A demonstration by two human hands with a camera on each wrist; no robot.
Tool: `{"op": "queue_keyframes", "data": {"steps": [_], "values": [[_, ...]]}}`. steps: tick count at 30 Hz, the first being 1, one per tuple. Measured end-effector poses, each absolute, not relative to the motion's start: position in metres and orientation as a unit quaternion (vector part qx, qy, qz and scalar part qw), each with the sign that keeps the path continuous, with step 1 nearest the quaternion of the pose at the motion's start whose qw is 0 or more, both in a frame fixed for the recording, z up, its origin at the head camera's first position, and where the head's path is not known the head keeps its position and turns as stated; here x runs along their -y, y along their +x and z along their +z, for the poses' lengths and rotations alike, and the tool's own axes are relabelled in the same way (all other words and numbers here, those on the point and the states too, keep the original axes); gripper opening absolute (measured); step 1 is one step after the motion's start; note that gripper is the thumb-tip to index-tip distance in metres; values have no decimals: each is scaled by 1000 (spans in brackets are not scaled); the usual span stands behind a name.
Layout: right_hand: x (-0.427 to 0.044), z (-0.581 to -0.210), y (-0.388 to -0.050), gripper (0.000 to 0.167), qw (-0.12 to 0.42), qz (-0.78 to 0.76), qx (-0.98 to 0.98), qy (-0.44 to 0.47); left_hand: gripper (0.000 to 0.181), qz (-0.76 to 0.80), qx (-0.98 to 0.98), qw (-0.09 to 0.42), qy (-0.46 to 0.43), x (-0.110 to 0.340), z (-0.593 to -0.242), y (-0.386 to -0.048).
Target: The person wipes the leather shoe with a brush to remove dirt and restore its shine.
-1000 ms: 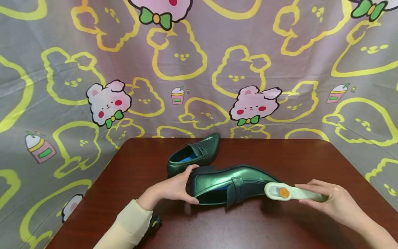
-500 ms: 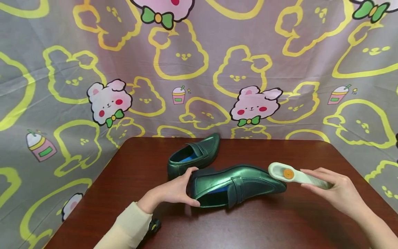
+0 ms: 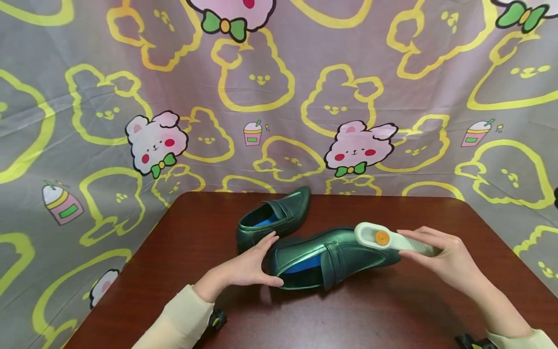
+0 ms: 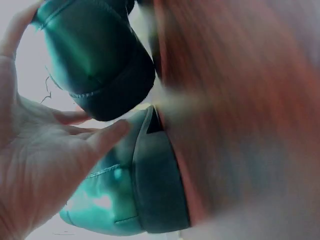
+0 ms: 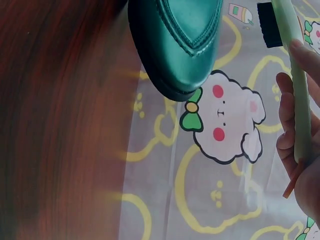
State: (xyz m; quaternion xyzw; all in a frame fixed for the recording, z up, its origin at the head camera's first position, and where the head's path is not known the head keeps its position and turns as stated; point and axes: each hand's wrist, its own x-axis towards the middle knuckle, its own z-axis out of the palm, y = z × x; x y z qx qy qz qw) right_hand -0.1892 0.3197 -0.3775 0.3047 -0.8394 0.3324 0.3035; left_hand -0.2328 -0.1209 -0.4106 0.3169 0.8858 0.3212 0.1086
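In the head view, my left hand grips the heel end of a dark green loafer, thumb at its opening. The loafer leans with its opening toward me; its toe points right and looks raised off the table. My right hand holds a shoe brush by its pale green handle, the head level with the front of the loafer. Dark bristles face the loafer's toe in the right wrist view, with a gap visible between them. The bristles are hidden in the head view.
A matching green loafer stands upright behind the held one, its heel close to my left fingers. Both are on or over a dark red-brown wooden table. A cartoon-printed cloth hangs along the back and sides.
The brush has risen from beside the toe, then moved left over the loafer's front part. The held loafer has rolled slightly, showing more of its blue insole. My left hand keeps its grip.
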Motion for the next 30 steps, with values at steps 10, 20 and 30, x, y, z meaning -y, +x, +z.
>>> {"op": "queue_keyframes", "data": {"steps": [10,20,30], "values": [[-321,-376,-189,54,300,334,841,302,53,363,-834,65,410,111,-402,-247],[-325,-375,-189,53,299,327,847,294,34,256,-852,-40,454,112,-399,-250],[-322,-377,-188,53,306,327,845,293,28,346,-837,-44,421,109,-401,-248]]}}
